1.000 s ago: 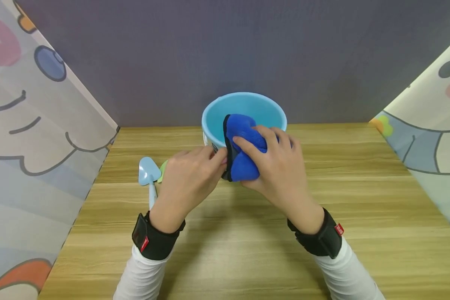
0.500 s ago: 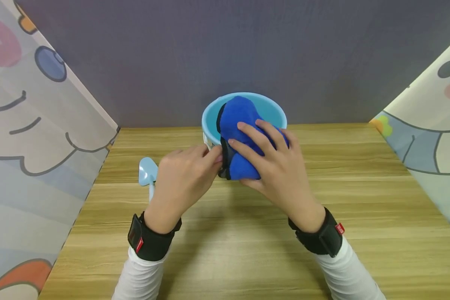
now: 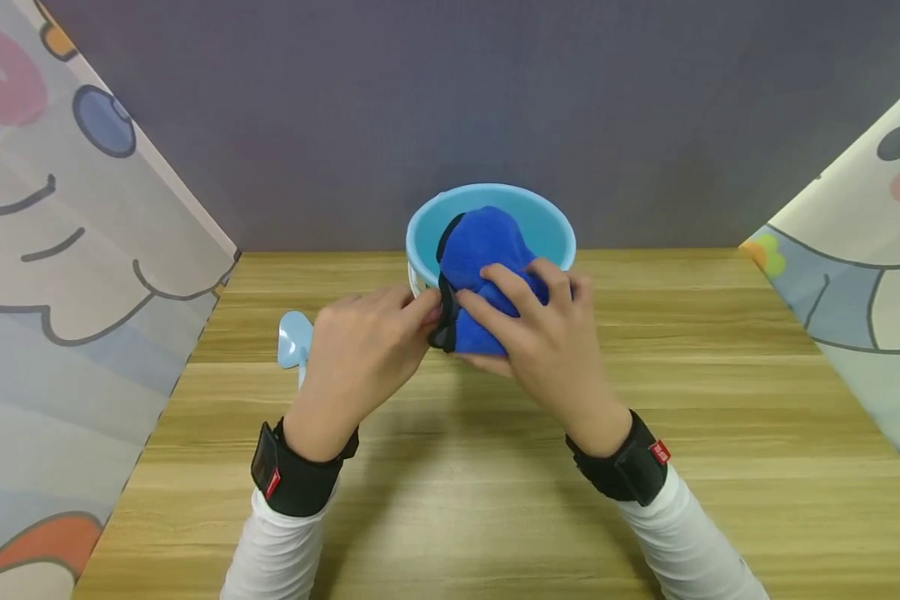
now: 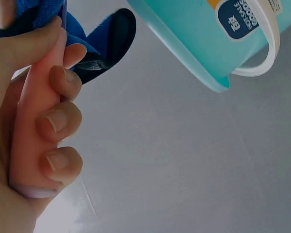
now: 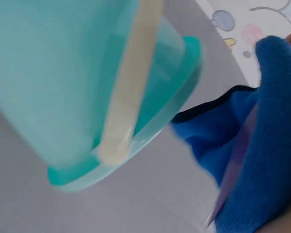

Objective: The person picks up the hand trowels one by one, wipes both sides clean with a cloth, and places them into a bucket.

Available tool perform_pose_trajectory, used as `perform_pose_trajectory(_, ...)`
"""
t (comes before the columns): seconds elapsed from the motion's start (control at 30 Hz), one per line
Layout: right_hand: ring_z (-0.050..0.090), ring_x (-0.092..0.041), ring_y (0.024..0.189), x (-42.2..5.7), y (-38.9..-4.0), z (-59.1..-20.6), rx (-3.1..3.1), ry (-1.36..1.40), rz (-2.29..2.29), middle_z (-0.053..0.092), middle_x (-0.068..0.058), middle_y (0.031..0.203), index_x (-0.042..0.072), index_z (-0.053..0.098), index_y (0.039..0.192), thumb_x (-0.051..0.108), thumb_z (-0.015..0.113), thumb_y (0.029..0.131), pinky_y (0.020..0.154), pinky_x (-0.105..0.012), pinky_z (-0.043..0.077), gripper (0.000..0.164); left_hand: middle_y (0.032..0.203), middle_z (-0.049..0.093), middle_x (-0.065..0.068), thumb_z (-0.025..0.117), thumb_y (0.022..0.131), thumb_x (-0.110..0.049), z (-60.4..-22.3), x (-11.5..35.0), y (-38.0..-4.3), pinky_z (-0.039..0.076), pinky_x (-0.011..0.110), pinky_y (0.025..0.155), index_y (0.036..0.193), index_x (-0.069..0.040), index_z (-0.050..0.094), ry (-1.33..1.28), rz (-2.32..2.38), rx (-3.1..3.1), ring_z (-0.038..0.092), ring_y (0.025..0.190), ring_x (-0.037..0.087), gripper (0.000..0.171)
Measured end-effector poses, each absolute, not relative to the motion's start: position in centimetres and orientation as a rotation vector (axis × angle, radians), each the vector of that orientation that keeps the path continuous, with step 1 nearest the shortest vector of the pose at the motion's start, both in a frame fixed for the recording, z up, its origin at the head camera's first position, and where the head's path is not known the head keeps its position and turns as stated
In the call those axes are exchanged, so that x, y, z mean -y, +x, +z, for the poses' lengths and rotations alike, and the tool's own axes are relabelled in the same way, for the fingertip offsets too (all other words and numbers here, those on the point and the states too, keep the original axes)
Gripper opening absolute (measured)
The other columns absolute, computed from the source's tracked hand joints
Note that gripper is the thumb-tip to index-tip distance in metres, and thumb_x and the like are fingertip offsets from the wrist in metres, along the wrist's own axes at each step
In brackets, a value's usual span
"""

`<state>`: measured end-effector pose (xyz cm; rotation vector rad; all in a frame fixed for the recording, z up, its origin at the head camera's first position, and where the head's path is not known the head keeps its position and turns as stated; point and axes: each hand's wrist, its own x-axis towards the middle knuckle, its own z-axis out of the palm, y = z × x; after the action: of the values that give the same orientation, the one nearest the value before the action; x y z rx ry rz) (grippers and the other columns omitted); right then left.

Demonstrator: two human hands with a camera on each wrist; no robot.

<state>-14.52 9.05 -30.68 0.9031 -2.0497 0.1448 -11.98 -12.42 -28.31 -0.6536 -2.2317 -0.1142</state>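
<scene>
gripping a pink handle (image 4: 36, 131) in the left hand (image 3: 363, 346), fingers curled round and thumb along the top, apparently for steadiness. pinching a folded blue cloth (image 3: 487, 246) in the right hand (image 3: 551, 337), between thumb and bent fingers, seemingly to press fabric round the covered far end. at twelve o'clock, just beyond the cloth, a light blue bucket (image 3: 546, 232), perhaps for easy reach. at nine o'clock from the left hand, a pale blue toy shovel (image 3: 294, 337) on the wooden table (image 3: 453, 517).

Head view: blue cloth (image 3: 486, 246) spread farther across bucket (image 3: 547, 225); left hand (image 3: 363, 350) shifted left, hiding more shovel (image 3: 294, 335).
</scene>
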Motion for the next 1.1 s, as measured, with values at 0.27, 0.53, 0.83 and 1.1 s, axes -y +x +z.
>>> perform_pose_trajectory(0.27,0.046,-0.045,0.114,-8.70,-14.28,-30.91,2.078,0.853,0.237,0.055,-0.010,0.129,0.022,0.071,0.116,0.056,0.088,0.069,0.080,-0.061,0.046,0.060,0.059,0.038,-0.002,0.067,0.096,-0.017,-28.40,12.52,-12.11,0.022,0.027,0.044,0.086,-0.016,0.061,-0.670,-0.126,2.219,0.029,0.046,0.013,0.012)
perform_pose_trajectory(0.53,0.045,-0.047,0.114,-8.71,-14.02,-30.87,2.108,0.791,0.416,0.055,-0.014,0.125,0.016,0.073,0.109,0.041,0.092,0.071,0.089,-0.065,0.044,0.049,0.061,0.044,-0.002,0.077,0.091,-0.025,-28.44,12.23,-11.99,0.025,0.026,0.045,0.092,-0.016,0.063,-0.691,-0.084,2.229,0.032,0.047,0.012,0.017)
perform_pose_trajectory(0.83,0.045,-0.047,0.117,-8.77,-14.19,-30.82,2.142,0.736,0.483,0.055,-0.015,0.129,0.014,0.074,0.110,0.039,0.093,0.072,0.095,-0.065,0.041,0.049,0.061,0.044,-0.002,0.076,0.092,-0.028,-28.41,12.16,-12.06,0.026,0.026,0.045,0.091,-0.014,0.061,-0.684,-0.066,2.206,0.034,0.047,0.012,0.021)
perform_pose_trajectory(1.1,0.046,-0.047,0.116,-8.66,-14.17,-30.70,2.137,0.702,0.517,0.056,-0.017,0.127,0.012,0.074,0.109,0.035,0.093,0.072,0.097,-0.064,0.041,0.047,0.061,0.044,-0.003,0.072,0.096,-0.032,-28.44,12.13,-12.10,0.025,0.026,0.044,0.093,-0.015,0.065,-0.677,-0.066,2.210,0.033,0.045,0.012,0.019)
